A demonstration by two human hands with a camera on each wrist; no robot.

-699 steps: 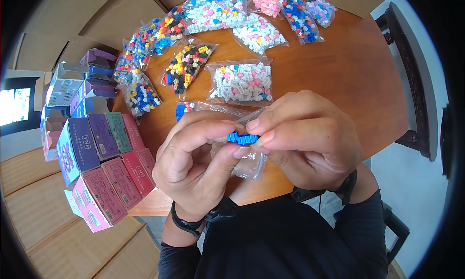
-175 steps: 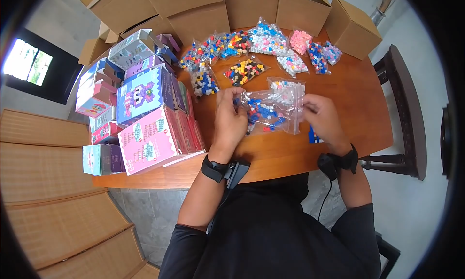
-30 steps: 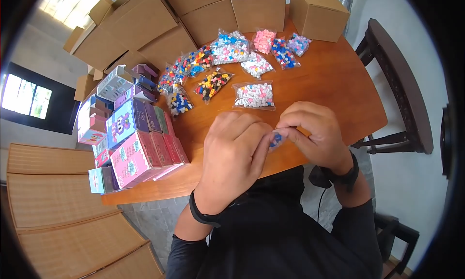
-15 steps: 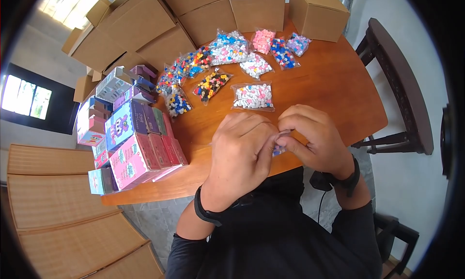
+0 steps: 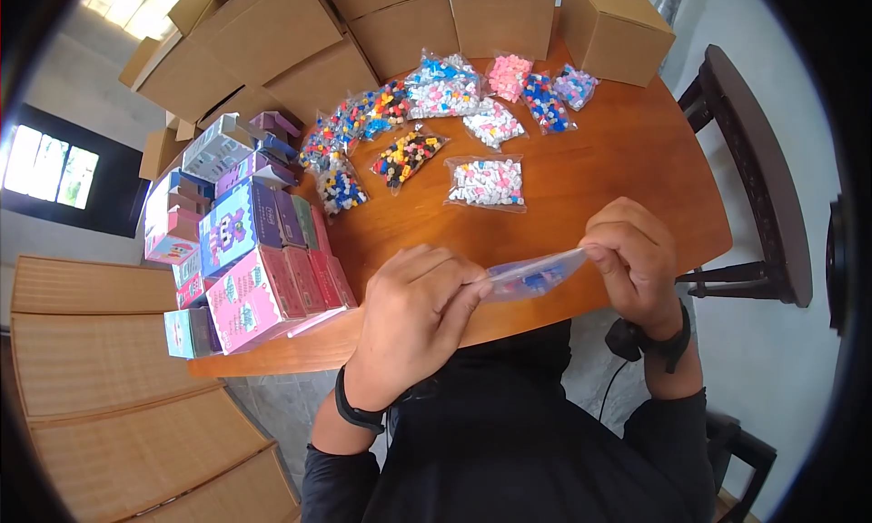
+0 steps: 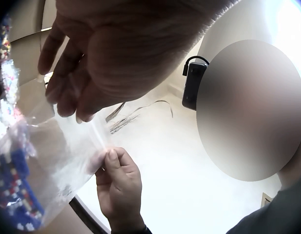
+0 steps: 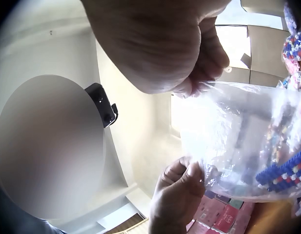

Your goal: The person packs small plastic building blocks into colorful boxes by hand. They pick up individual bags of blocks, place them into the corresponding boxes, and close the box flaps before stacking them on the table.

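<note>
A clear zip bag (image 5: 536,279) is stretched between both hands near the table's front edge. My left hand (image 5: 413,309) pinches one top corner between thumb and fingers. At the other corner, my right hand (image 5: 636,259) pinches the bag the same way. Both wrist views show the bag's mouth edge running straight from hand to hand. Low in the bag, blue bricks (image 7: 282,173) with red and white ones among them hang together. In the left wrist view the same blue bricks (image 6: 18,195) show at the lower left.
Behind the hands lies a bag of white and pink bricks (image 5: 486,182), with a black and yellow one (image 5: 409,155) left of it. Several more brick bags lie farther back. Stacked toy boxes (image 5: 263,287) line the left edge. Cardboard boxes (image 5: 613,32) stand behind.
Earlier both hands held blue joined bricks, then an open bag on the table. Within the last half second, the right hand moved right, away from the left, drawing the bag's top edge out straight.
</note>
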